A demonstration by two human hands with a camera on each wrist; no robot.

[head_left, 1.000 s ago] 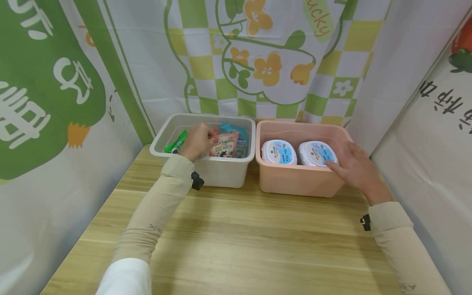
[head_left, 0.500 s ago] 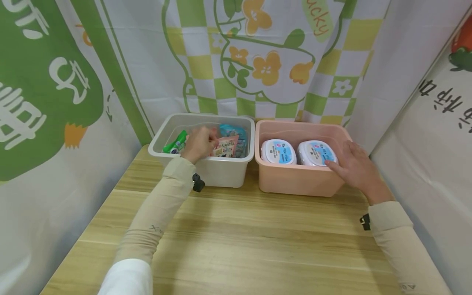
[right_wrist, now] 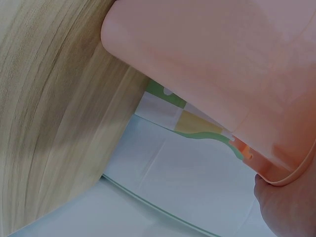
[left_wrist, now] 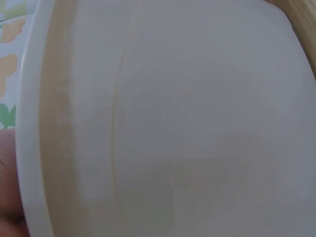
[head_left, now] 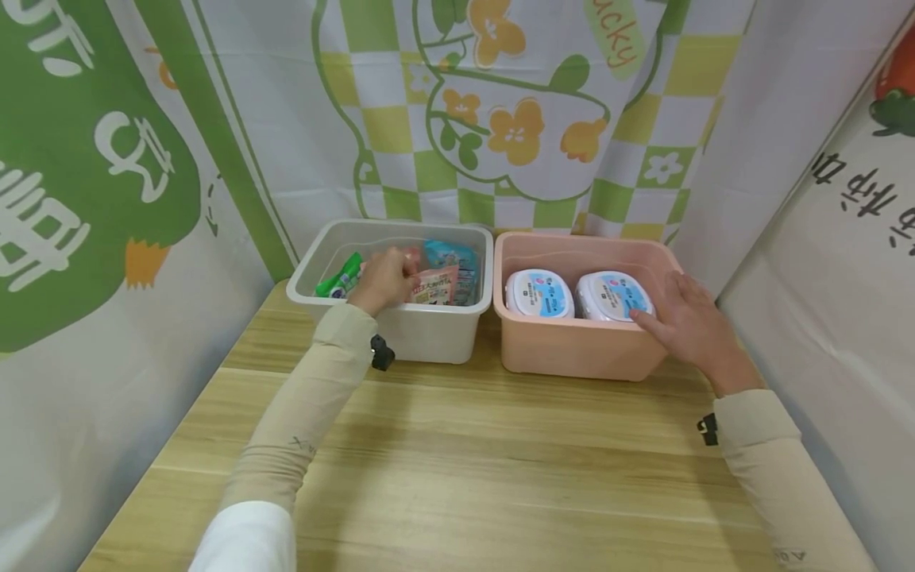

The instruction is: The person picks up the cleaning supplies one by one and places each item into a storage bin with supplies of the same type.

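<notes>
My left hand (head_left: 386, 280) reaches into the white bin (head_left: 438, 330) with fingers curled, pinching the left edge of a pink printed packet (head_left: 436, 287); its fingertips are partly hidden. Beside it lie a blue packet (head_left: 457, 258) and a green packet (head_left: 341, 276). My right hand (head_left: 696, 330) rests on the right rim of the pink bin (head_left: 572, 353), fingers fairly straight, thumb reaching over the front corner by a lidded tub. Two such white tubs with blue labels, a left tub (head_left: 539, 294) and a right tub (head_left: 613, 296), sit inside. The left wrist view shows mostly bin wall (left_wrist: 197, 108).
Both bins stand side by side at the back of the wooden table (head_left: 500, 469). A patterned cloth (head_left: 400, 135) hangs right behind them. More cloth walls, the left one (head_left: 236, 199) and the right one (head_left: 822, 302), close in the sides.
In the white bin, the pink packet has shifted slightly down and left at my left hand. My right hand, the pink bin and the tubs stay in place.
</notes>
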